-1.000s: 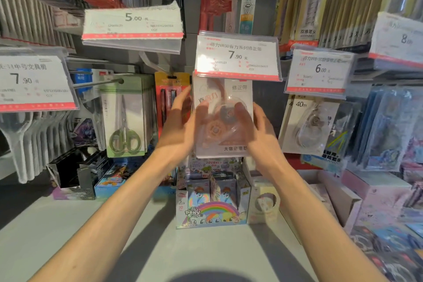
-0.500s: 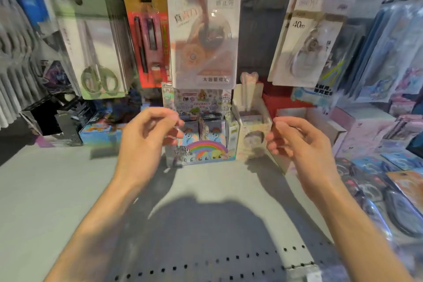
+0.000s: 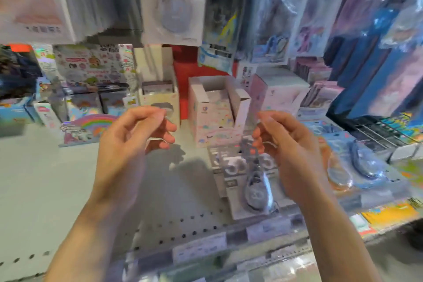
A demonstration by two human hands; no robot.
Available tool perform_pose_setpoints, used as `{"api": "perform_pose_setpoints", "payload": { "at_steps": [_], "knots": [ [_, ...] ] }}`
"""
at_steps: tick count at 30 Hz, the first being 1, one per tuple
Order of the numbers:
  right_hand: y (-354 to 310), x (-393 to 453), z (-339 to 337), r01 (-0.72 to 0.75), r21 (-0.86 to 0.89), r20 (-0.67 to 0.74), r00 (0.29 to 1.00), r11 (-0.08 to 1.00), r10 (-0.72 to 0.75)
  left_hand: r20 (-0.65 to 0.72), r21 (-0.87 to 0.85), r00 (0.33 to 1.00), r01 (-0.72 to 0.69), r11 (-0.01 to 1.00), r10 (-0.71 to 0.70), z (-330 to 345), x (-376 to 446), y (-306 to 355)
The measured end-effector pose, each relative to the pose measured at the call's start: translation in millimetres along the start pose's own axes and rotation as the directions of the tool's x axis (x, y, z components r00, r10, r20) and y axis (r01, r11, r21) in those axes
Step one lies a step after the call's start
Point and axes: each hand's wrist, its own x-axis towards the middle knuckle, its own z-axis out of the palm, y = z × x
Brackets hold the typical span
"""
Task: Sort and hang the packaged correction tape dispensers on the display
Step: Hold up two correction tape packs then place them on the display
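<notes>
Below, correction tape packs [image 3: 248, 181] lie under the empty right grip [image 3: 286, 146].

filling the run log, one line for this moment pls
left hand empty | right hand empty | correction tape packs on shelf | next: pick one

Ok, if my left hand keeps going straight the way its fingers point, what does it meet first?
Probably the open pastel box standing on the shelf, ahead and to the right of the left hand; blur leaves depth unclear.
</notes>
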Motion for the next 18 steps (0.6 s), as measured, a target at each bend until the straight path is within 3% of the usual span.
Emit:
{"api": "perform_pose_setpoints", "payload": {
  "at_steps": [5,10,13,18],
  "knots": [
    [-12,28,-105,-0.015,-0.036,0.070,0.997,0.999,0.017,-0.094,0.012,0.996,0.009,1.000,-0.008,97,-22,-33],
    [-21,54,-199,-0.042,-0.148,0.050,0.998,0.988,0.049,-0.068,0.087,0.998,-0.002,0.996,0.008,176,-37,-56],
    [-21,70,-243,-0.021,-0.238,0.051,0.998,0.971,0.034,-0.030,0.172,1.000,0.013,0.985,-0.008,210,-32,-67],
    [-8,104,-292,0.007,-0.465,0.034,0.999,0.885,0.010,0.155,0.281,0.981,0.071,0.957,-0.118,257,-4,-87]
  ]
}}
